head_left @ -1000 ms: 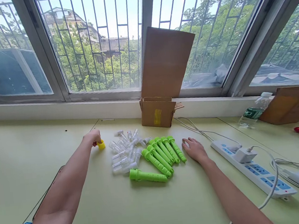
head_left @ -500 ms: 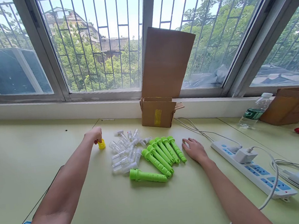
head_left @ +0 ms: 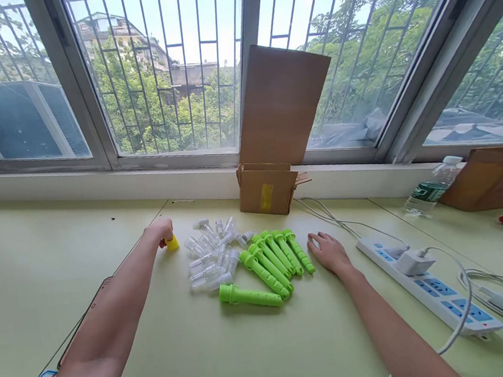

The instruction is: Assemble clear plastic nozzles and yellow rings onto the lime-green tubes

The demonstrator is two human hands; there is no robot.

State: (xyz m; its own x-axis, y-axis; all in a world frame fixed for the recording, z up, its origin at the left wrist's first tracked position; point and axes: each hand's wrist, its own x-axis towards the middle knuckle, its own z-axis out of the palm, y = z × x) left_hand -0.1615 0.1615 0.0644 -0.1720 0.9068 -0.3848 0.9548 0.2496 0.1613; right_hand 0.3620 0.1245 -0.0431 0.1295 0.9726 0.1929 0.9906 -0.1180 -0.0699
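My left hand (head_left: 161,228) is closed at a small yellow cap-like piece (head_left: 172,243) on the table; the fingers are partly hidden behind the hand. To its right lies a loose pile of clear plastic tubes (head_left: 209,259), some with white ends. Beside the pile, several bright green hollow plastic stakes (head_left: 268,266) with threaded tops lie in a slanting row, and one more green stake (head_left: 250,296) lies crosswise in front. My right hand (head_left: 328,249) rests flat on the table just right of the row, fingers spread and holding nothing.
A cardboard box (head_left: 262,190) with its tall flap up stands against the window sill. At the right are a white power strip (head_left: 428,287) with plugs and cables, a water bottle (head_left: 433,187) and folded cardboard (head_left: 486,179). A phone (head_left: 93,304) lies partly under my left forearm.
My left hand has turned slightly, and the yellow piece is now tilted in its fingers. The right hand stays where it was.
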